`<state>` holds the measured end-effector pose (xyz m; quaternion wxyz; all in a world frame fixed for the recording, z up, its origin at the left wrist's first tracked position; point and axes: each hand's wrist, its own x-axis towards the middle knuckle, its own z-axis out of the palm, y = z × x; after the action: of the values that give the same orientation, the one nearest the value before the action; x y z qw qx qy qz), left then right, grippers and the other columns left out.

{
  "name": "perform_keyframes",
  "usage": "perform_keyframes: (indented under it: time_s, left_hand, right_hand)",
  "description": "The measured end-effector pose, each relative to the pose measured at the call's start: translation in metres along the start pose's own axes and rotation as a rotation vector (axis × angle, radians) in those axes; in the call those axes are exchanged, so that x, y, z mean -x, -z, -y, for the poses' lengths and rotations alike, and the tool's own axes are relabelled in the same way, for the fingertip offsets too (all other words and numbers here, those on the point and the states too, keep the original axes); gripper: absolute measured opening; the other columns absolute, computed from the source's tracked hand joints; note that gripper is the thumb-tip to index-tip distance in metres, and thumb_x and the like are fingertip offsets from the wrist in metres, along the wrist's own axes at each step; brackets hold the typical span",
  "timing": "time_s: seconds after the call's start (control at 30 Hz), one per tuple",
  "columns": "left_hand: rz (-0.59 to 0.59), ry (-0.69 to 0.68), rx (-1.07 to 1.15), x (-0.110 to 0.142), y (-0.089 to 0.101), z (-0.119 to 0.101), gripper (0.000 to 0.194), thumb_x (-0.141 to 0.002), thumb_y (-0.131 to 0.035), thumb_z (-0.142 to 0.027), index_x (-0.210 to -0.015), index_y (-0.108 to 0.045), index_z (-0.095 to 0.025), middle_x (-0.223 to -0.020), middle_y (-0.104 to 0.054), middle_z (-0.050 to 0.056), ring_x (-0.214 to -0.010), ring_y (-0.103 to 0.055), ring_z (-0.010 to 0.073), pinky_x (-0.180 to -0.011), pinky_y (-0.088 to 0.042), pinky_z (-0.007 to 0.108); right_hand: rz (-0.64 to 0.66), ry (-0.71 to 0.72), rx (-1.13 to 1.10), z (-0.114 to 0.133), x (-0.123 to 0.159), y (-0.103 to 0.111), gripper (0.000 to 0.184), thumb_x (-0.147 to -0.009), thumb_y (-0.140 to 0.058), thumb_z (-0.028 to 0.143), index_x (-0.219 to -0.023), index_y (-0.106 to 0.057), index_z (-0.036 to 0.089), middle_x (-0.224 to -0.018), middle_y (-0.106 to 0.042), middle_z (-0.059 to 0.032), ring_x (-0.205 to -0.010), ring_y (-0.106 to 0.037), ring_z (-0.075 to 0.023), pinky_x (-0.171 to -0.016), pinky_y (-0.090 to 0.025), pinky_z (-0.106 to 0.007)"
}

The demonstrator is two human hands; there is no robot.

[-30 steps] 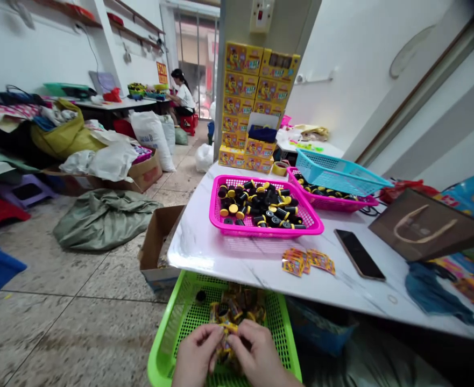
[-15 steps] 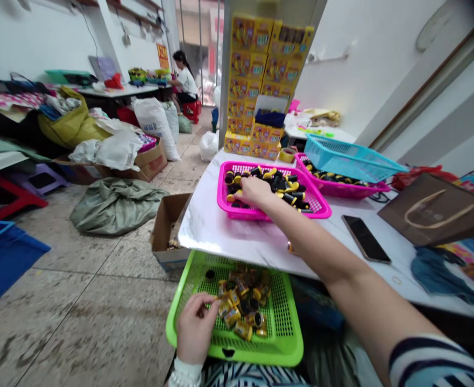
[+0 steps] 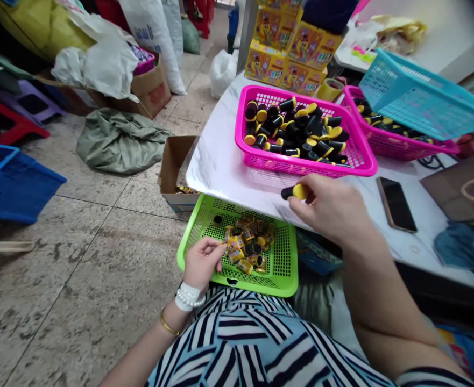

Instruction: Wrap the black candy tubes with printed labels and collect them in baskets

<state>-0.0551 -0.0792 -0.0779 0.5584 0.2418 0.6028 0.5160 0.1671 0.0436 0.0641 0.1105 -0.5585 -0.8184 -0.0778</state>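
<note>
My right hand [image 3: 333, 207] pinches a small black canister with a yellow cap [image 3: 300, 192] above the table's front edge. Just behind it, a pink basket [image 3: 301, 165] is piled with similar black-and-yellow canisters [image 3: 315, 126]. Over the left side of a green basket [image 3: 283, 287], my left hand [image 3: 202, 260] has thumb and fingers pressed together; what is at its fingertips is too small to make out. Several canisters wrapped in yellow printed labels [image 3: 237, 252] lie in the green basket, close to those fingertips. A dark loose piece [image 3: 218, 220] lies near its far left corner.
The white table [image 3: 216, 166] also bears a phone [image 3: 397, 204], stacked yellow boxes [image 3: 264, 64], a tape roll [image 3: 329, 90] and a second pink basket with a blue basket [image 3: 422, 99] on it. A cardboard box [image 3: 176, 166] and a blue crate [image 3: 19, 183] stand on the floor.
Both hands were together over the green basket. The right then reached into the pink basket and has come back with a canister. The left stays over the green basket. The view has tilted down.
</note>
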Motion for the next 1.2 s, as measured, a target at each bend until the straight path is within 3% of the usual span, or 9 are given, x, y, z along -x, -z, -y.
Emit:
perform_keyframes:
  time_s: [0.13,0.27,0.37,0.47,0.67,0.83,0.93,1.03,1.2]
  left_hand:
    - [0.027,0.093,0.025,-0.007,-0.009,-0.003,0.028,-0.062,-0.081,-0.036,-0.074,-0.068,-0.014,-0.048,-0.055,-0.005,-0.039,-0.038,0.0043,-0.039,-0.023,0.017]
    - [0.094,0.208,-0.017,-0.008,-0.012,-0.001,0.026,-0.067,-0.078,-0.037,-0.068,-0.062,-0.016,-0.043,-0.051,-0.005,-0.038,-0.036,0.0053,-0.038,-0.022,0.017]
    - [-0.025,-0.031,-0.119,-0.004,-0.01,0.002,0.019,-0.068,-0.077,-0.032,-0.071,-0.067,-0.016,-0.062,-0.059,-0.001,-0.049,-0.046,0.0074,-0.045,-0.035,0.018]
    - [-0.163,-0.4,-0.279,0.003,-0.007,0.001,0.008,-0.073,-0.075,-0.026,-0.077,-0.074,-0.019,-0.085,-0.063,0.003,-0.074,-0.058,0.0131,-0.066,-0.047,0.023]
    - [0.046,-0.625,-0.32,0.016,-0.004,-0.008,0.009,-0.082,-0.067,-0.015,-0.082,-0.074,-0.021,-0.085,-0.07,0.004,-0.084,-0.066,0.0175,-0.079,-0.054,0.032]
    - [0.193,-0.866,-0.346,0.02,0.002,-0.003,0.023,-0.077,-0.071,-0.004,-0.089,-0.076,-0.024,-0.087,-0.068,0.002,-0.079,-0.065,0.0136,-0.072,-0.056,0.028]
    - [0.208,-0.879,-0.349,0.022,0.003,-0.001,0.027,-0.077,-0.07,-0.002,-0.092,-0.075,-0.024,-0.088,-0.067,0.001,-0.08,-0.064,0.0124,-0.072,-0.056,0.026]
    - [0.181,-0.852,-0.34,0.023,0.002,0.001,0.026,-0.079,-0.069,-0.002,-0.091,-0.075,-0.024,-0.087,-0.065,0.001,-0.079,-0.064,0.0122,-0.071,-0.055,0.026]
    - [0.095,-0.768,-0.339,0.022,-0.001,0.013,0.019,-0.08,-0.069,-0.006,-0.089,-0.075,-0.022,-0.087,-0.066,0.002,-0.082,-0.062,0.0133,-0.075,-0.052,0.027]
  right_hand:
    - [0.137,-0.083,0.002,-0.004,0.009,-0.038,0.018,-0.078,-0.06,0.033,-0.081,-0.065,0.016,-0.074,-0.066,-0.0084,-0.064,-0.057,-0.0209,-0.059,-0.036,-0.03]
    - [0.077,-0.043,-0.274,-0.004,0.012,-0.038,0.015,-0.077,-0.061,0.028,-0.084,-0.066,0.015,-0.083,-0.064,-0.0083,-0.075,-0.057,-0.0205,-0.067,-0.041,-0.03]
    - [0.146,-0.025,-0.683,0.005,0.031,-0.037,0.018,-0.077,-0.063,0.026,-0.092,-0.068,0.018,-0.078,-0.061,-0.0027,-0.067,-0.054,-0.0155,-0.062,-0.042,-0.027]
    - [0.197,-0.213,-0.985,0.017,0.063,-0.053,0.023,-0.076,-0.066,0.025,-0.098,-0.067,0.02,-0.076,-0.061,-0.0003,-0.059,-0.052,-0.0121,-0.054,-0.042,-0.025]
    - [0.313,-0.569,-1.501,0.039,0.118,-0.086,0.024,-0.082,-0.063,0.026,-0.105,-0.058,0.02,-0.089,-0.068,-0.0054,-0.064,-0.066,-0.0161,-0.041,-0.046,-0.021]
    - [0.152,-0.336,-1.36,0.047,0.132,-0.086,0.024,-0.09,-0.054,0.018,-0.105,-0.072,0.024,-0.114,-0.061,-0.0089,-0.069,-0.064,-0.0108,-0.05,-0.052,-0.022]
    - [0.116,-0.108,-1.24,0.047,0.129,-0.083,0.025,-0.088,-0.056,0.014,-0.1,-0.076,0.026,-0.118,-0.059,-0.0093,-0.092,-0.065,-0.0174,-0.067,-0.057,-0.028]
    - [0.109,0.045,-1.181,0.049,0.124,-0.083,0.032,-0.083,-0.067,0.018,-0.113,-0.071,0.028,-0.121,-0.058,-0.01,-0.096,-0.063,-0.0191,-0.07,-0.057,-0.03]
    - [0.004,0.105,-1.097,0.061,0.124,-0.093,0.024,-0.086,-0.063,0.015,-0.105,-0.074,0.026,-0.113,-0.062,-0.0091,-0.101,-0.063,-0.0193,-0.082,-0.055,-0.034]
